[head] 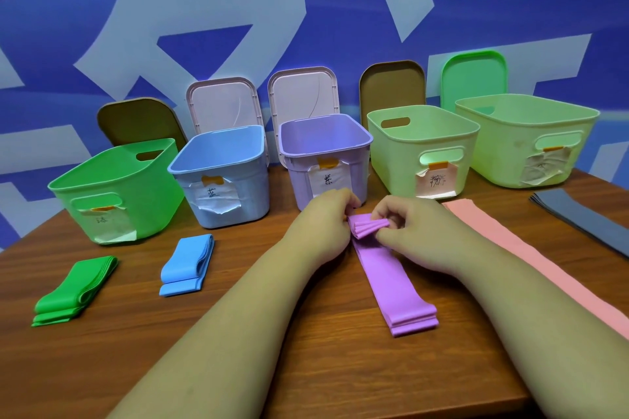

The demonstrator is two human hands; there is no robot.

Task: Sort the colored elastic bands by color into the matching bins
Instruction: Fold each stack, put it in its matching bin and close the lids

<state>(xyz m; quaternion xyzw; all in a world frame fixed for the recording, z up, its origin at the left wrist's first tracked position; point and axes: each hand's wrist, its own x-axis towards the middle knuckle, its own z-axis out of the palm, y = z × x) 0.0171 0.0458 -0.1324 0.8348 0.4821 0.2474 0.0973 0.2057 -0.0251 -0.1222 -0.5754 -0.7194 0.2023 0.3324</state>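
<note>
A stack of purple elastic bands (391, 279) lies lengthwise on the wooden table (272, 333), its far end in front of the purple bin (325, 143). My left hand (323, 224) and my right hand (412, 228) both pinch that far end, which is bunched into folds between my fingers. Green bands (75, 289) lie folded before the green bin (115, 187). Blue bands (187, 265) lie folded before the blue bin (221, 173). Pink bands (531, 262) and dark grey bands (585, 218) stretch out at the right.
Two pale green bins (422, 146) (527, 139) stand at the back right, each with a paper label. Lids (224, 105) lean against the blue patterned wall behind the bins. The table's near edge runs at the lower right.
</note>
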